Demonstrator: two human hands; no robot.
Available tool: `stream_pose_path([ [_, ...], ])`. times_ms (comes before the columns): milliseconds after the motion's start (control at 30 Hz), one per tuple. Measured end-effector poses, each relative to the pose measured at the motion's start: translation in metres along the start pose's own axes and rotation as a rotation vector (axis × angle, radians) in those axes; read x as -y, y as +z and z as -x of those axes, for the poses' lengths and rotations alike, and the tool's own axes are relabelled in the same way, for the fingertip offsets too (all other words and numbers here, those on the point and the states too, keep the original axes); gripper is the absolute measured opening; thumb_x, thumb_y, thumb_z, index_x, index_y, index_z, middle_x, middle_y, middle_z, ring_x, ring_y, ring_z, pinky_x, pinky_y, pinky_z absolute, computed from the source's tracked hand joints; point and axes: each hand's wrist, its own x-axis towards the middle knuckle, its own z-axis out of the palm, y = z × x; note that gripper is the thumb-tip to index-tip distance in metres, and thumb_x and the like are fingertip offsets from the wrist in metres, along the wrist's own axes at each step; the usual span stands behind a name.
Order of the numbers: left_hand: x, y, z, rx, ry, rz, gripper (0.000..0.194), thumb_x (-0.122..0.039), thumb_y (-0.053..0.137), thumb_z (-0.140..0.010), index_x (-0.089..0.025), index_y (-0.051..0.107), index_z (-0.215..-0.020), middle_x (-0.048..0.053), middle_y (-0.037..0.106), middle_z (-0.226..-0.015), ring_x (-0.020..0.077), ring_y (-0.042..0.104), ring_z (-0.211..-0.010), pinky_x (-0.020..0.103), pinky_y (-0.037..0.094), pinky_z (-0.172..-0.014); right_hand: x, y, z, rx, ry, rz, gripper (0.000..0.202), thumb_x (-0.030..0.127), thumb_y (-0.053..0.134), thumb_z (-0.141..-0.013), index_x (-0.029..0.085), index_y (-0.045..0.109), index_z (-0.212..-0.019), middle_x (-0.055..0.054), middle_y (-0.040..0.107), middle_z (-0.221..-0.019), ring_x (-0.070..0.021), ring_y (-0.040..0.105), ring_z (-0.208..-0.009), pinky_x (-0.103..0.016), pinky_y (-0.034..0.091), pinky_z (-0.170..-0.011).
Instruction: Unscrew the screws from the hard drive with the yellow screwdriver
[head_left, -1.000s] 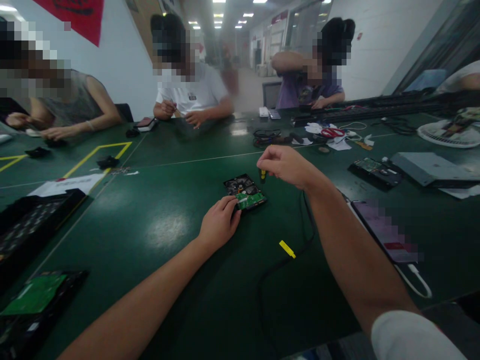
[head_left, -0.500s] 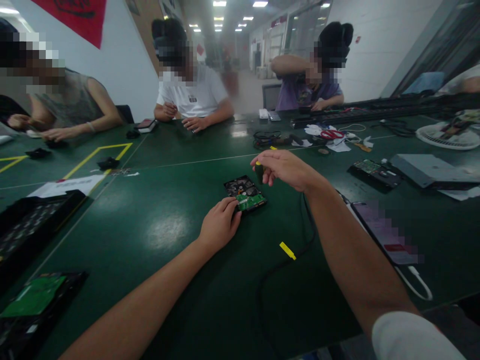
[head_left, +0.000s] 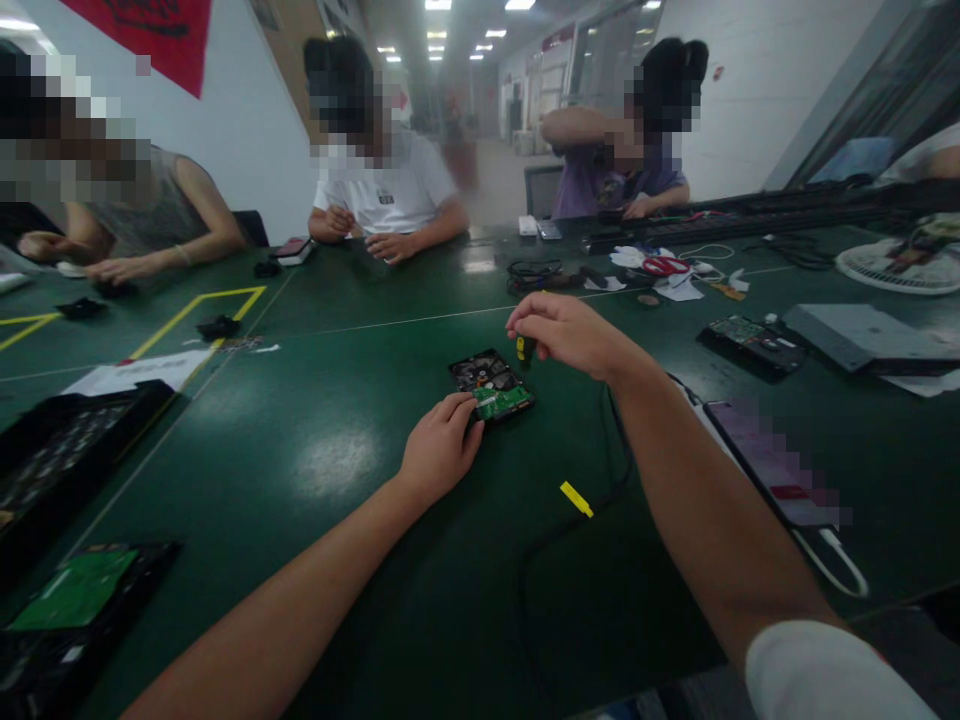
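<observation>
A hard drive (head_left: 491, 385) with a green circuit board lies on the dark green table in front of me. The fingers of my left hand (head_left: 441, 445) rest on its left front edge, closed together around that side. Just beyond its right side, my right hand (head_left: 566, 335) is raised above the table, fingers bent around a small black and yellow tool (head_left: 524, 348). The tool does not touch the drive, and its tip is too small to make out.
A yellow tag (head_left: 576, 499) sits on a black cable near me. At right are a phone (head_left: 776, 465), another drive (head_left: 752, 346) and a grey metal box (head_left: 870, 335). A black tray (head_left: 75, 450) and green board (head_left: 75, 590) lie left. Several people sit opposite.
The tool in my right hand has turned, with its yellow part now lower and facing me. My right fingers have curled in more. My left hand and the drive have hardly moved.
</observation>
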Motion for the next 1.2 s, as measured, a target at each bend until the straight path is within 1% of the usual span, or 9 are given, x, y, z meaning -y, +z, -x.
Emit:
stream_pose_path([
  [133, 0.0006, 0.0000, 0.0003, -0.009, 0.002, 0.003, 0.033, -0.031, 0.054, -0.105, -0.019, 0.060, -0.135, 0.014, 0.064, -0.138, 0.0296, 0.066, -0.124, 0.048, 0.059, -0.106, 0.0008, -0.0003, 0.0010, 0.054, -0.016, -0.026, 0.017, 0.024, 0.058, -0.100, 0.019, 0.072, -0.093, -0.004, 0.076, -0.096, -0.0084, 0.057, -0.054, -0.022, 0.041, -0.046],
  [267, 0.0009, 0.0006, 0.0002, -0.010, 0.005, 0.004, 0.033, -0.031, 0.053, -0.105, -0.019, 0.060, -0.135, 0.014, 0.064, -0.138, 0.0297, 0.066, -0.124, 0.048, 0.059, -0.106, -0.0018, 0.0016, 0.0001, 0.075, 0.021, -0.113, 0.017, 0.029, 0.060, -0.102, 0.018, 0.070, -0.093, -0.004, 0.073, -0.081, -0.0124, 0.063, -0.057, -0.022, 0.047, -0.047],
  [433, 0.0012, 0.0009, 0.0001, -0.010, 0.003, 0.000, 0.034, -0.031, 0.054, -0.105, -0.019, 0.060, -0.135, 0.014, 0.064, -0.138, 0.0301, 0.066, -0.125, 0.048, 0.058, -0.107, -0.0025, 0.0035, -0.0010, 0.109, 0.099, -0.256, 0.010, 0.024, 0.060, -0.102, 0.019, 0.067, -0.098, 0.000, 0.066, -0.069, -0.0153, 0.066, -0.060, -0.025, 0.056, -0.056],
  [633, 0.0016, 0.0005, 0.0003, -0.003, 0.001, 0.000, 0.033, -0.032, 0.053, -0.105, -0.019, 0.060, -0.134, 0.014, 0.065, -0.138, 0.0296, 0.066, -0.125, 0.048, 0.059, -0.106, -0.0054, -0.0011, -0.0002, 0.045, -0.037, -0.051, 0.012, 0.031, 0.065, -0.100, 0.023, 0.074, -0.103, 0.000, 0.068, -0.081, -0.0127, 0.061, -0.064, -0.022, 0.045, -0.050],
  [767, 0.0019, 0.0013, 0.0003, -0.006, 0.001, 0.005, 0.034, -0.031, 0.055, -0.104, -0.019, 0.060, -0.135, 0.014, 0.065, -0.138, 0.0296, 0.067, -0.124, 0.048, 0.059, -0.105, -0.0051, -0.0017, 0.0005, -0.018, -0.008, 0.007, 0.017, 0.037, 0.075, -0.092, 0.020, 0.071, -0.091, -0.002, 0.072, -0.079, -0.0137, 0.060, -0.064, -0.025, 0.045, -0.054],
  [900, 0.0004, 0.0005, -0.0002, -0.002, -0.003, 0.003, 0.033, -0.030, 0.054, -0.105, -0.018, 0.060, -0.134, 0.014, 0.064, -0.137, 0.0294, 0.066, -0.124, 0.048, 0.058, -0.107, -0.0023, 0.0004, 0.0010, -0.064, 0.016, 0.026, 0.016, 0.030, 0.079, -0.087, 0.019, 0.068, -0.085, -0.001, 0.071, -0.077, -0.0129, 0.058, -0.061, -0.026, 0.045, -0.055],
  [1033, -0.0010, -0.0004, -0.0001, 0.002, 0.004, 0.000, 0.033, -0.031, 0.053, -0.105, -0.018, 0.060, -0.134, 0.015, 0.064, -0.138, 0.0296, 0.066, -0.124, 0.048, 0.058, -0.107, -0.0019, 0.0022, 0.0010, -0.009, -0.035, -0.012, 0.012, 0.031, 0.070, -0.094, 0.020, 0.070, -0.089, -0.001, 0.072, -0.083, -0.0103, 0.055, -0.057, -0.024, 0.043, -0.052],
  [1133, -0.0005, -0.0002, 0.0002, 0.002, 0.000, -0.002, 0.034, -0.034, 0.054, -0.105, -0.018, 0.060, -0.134, 0.014, 0.064, -0.138, 0.0298, 0.066, -0.124, 0.048, 0.058, -0.107, -0.0028, 0.0027, 0.0010, 0.017, -0.042, -0.015, 0.020, 0.036, 0.066, -0.099, 0.019, 0.070, -0.088, -0.001, 0.070, -0.077, -0.0106, 0.057, -0.055, -0.023, 0.043, -0.050],
  [1200, 0.0006, 0.0001, 0.0002, 0.005, -0.001, 0.005, 0.037, -0.038, 0.056, -0.104, -0.018, 0.060, -0.135, 0.014, 0.063, -0.138, 0.0303, 0.065, -0.124, 0.048, 0.058, -0.107, -0.0035, 0.0023, 0.0011, 0.028, -0.024, -0.034, 0.013, 0.031, 0.067, -0.098, 0.019, 0.071, -0.094, 0.000, 0.069, -0.072, -0.0127, 0.061, -0.057, -0.023, 0.047, -0.051],
])
